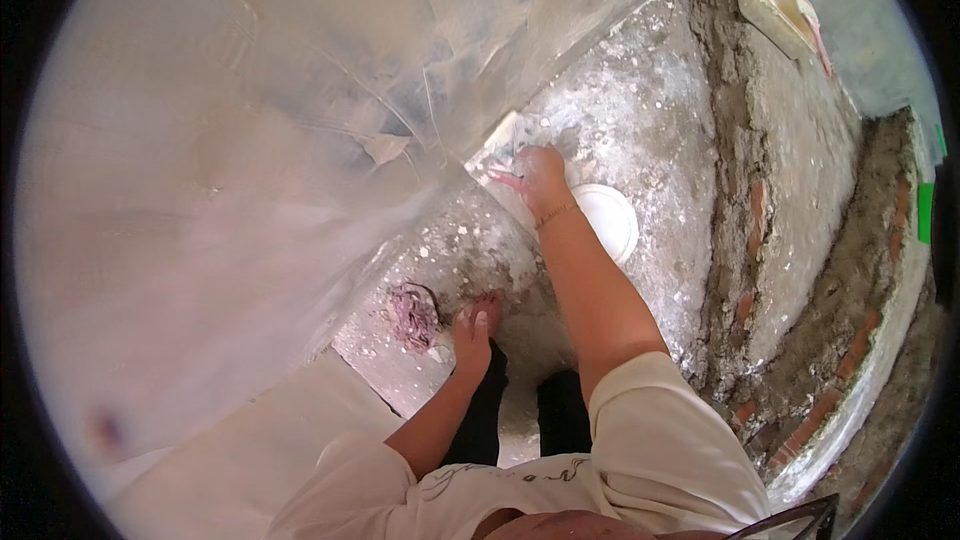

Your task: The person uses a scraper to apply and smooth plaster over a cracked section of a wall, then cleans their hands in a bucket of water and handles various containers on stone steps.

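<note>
My right hand (543, 170) grips a pink-handled tool (505, 177) low against the foot of the pale plastered wall (240, 140), over a whitish patch; the tool's working end is hard to make out. Just beyond my wrist lies a round white lid or bucket top (606, 223), partly behind my forearm. My left hand (470, 335) hangs with loose fingers above my bare foot (490, 305), holding nothing visible. Left of it on the speckled landing (450, 230) sits a tangled purplish bundle (412, 317).
Rough concrete steps (790, 220) with exposed brick edges curve down my right side. A cream rectangular tray (765, 10) with a pink-handled item (815, 40) stands at the top right. A green object (925, 212) shows at the right rim. A smooth pale surface (230, 440) runs at lower left.
</note>
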{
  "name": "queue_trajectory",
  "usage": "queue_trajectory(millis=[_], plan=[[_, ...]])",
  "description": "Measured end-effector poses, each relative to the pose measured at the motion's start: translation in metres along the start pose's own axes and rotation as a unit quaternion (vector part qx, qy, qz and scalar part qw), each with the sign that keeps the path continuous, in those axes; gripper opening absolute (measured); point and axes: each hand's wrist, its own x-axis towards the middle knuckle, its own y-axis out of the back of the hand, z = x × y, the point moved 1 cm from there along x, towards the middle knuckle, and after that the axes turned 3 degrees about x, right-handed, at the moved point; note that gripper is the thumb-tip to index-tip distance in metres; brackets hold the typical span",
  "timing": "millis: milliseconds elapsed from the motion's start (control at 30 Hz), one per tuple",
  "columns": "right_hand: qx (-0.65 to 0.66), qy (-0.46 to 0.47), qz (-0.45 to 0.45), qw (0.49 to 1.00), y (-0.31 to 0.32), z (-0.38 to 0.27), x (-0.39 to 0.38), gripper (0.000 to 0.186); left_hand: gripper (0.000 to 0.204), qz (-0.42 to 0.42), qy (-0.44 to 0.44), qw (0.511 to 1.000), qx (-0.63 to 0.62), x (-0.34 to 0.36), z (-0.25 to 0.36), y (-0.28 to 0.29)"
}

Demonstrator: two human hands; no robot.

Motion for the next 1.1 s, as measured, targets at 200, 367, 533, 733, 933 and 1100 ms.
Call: queue_trajectory(millis=[200,367,533,733,933,1100], plan=[[-0.021,0.130,0.041,0.990,-0.098,-0.053,-0.076,0.027,0.038,0.048,0.121,0.981,0.146,-0.045,-0.001,0.070],[0.048,0.141,-0.183,0.972,-0.142,-0.096,-0.166,0.033,0.045,0.064,0.162,0.943,0.285,-0.090,-0.021,0.120],[0.030,0.254,-0.128,0.958,-0.133,-0.120,-0.157,0.037,0.047,0.055,0.169,0.937,0.302,-0.103,-0.017,0.151],[0.133,0.157,-0.110,0.972,-0.088,-0.089,-0.139,0.037,0.047,0.038,0.197,0.929,0.312,-0.113,-0.013,0.178],[0.128,0.006,-0.137,0.982,-0.053,-0.074,-0.174,0.040,0.048,0.004,0.229,0.908,0.351,-0.134,-0.012,0.190],[0.056,0.018,-0.203,0.977,-0.069,-0.120,-0.241,0.043,0.049,0.003,0.203,0.922,0.330,-0.137,0.002,0.189]])
